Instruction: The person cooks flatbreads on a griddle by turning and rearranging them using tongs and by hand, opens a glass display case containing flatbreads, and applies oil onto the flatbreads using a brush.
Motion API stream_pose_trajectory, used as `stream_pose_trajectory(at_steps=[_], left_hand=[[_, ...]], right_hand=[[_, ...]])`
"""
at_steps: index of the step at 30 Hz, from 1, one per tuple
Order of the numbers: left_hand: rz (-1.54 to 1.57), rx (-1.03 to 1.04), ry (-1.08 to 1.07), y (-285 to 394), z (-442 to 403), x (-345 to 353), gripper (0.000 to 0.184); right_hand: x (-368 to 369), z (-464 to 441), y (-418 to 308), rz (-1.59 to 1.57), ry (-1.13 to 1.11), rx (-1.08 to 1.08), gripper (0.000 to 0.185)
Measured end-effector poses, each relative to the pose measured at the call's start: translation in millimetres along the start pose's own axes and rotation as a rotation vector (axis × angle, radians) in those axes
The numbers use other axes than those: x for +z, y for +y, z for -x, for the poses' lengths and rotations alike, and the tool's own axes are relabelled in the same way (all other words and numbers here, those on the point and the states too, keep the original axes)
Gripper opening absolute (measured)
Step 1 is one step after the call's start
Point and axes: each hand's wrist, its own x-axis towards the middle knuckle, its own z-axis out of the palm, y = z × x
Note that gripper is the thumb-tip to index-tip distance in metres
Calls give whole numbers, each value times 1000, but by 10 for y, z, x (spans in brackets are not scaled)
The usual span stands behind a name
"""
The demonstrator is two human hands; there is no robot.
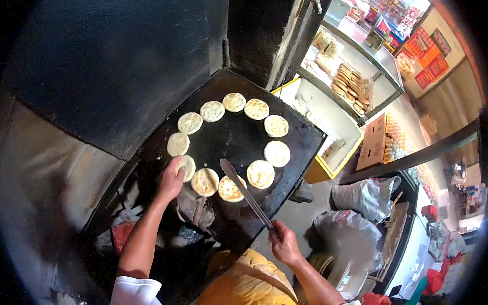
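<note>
A ring of round, browned flatbreads (pixel 234 102) lies on a black griddle (pixel 224 129). My left hand (pixel 171 181) is at the ring's lower left, its fingers closed on the edge of one flatbread (pixel 187 168). In my right hand (pixel 284 244), near the griddle's front edge, is a pair of long metal tongs (pixel 251 200). The tongs slant up and left across the griddle. They pass over another flatbread (pixel 232 189) and partly cover it; whether they touch it I cannot tell.
A dark metal panel (pixel 128 60) rises behind the griddle. To the right stand a yellow-rimmed white bin (pixel 306 91), a glass case holding stacked breads (pixel 350 84), and egg trays (pixel 395 139). Filled plastic sacks (pixel 364 196) sit on the lower right. Yellow cloth (pixel 248 287) covers my front.
</note>
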Motion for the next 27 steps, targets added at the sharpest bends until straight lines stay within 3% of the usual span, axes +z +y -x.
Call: stream_pose_trajectory(at_steps=[4,7,8,9,12,15,18,20,23,27], left_hand=[[-176,150,-15,-112,-666,136,42],[-342,283,28,-141,-1030,209,46],[-327,274,25,-144,-1088,225,46],[-362,283,24,-153,-1136,243,48],[-429,287,19,-225,-1295,279,54],[-536,90,-235,-193,-1459,221,63],[-561,84,-250,-239,-1646,249,68],[-565,86,-263,-331,-1779,279,69],[-520,104,-217,-277,-1811,184,64],[-405,312,-51,-413,-1551,37,68]], right_hand=[[88,-668,-218,241,96,-132,19],[135,-1150,-468,312,93,-86,28],[166,-1273,-512,351,98,-48,34],[220,-1410,-485,376,151,-85,23],[306,-1764,-543,432,137,-47,24],[390,-2048,-624,444,131,-11,25],[468,-2379,-129,496,167,-57,24],[492,-2453,-43,492,215,-110,22],[349,-2068,-625,407,176,-51,23],[28,-1538,-291,428,317,-64,22]])
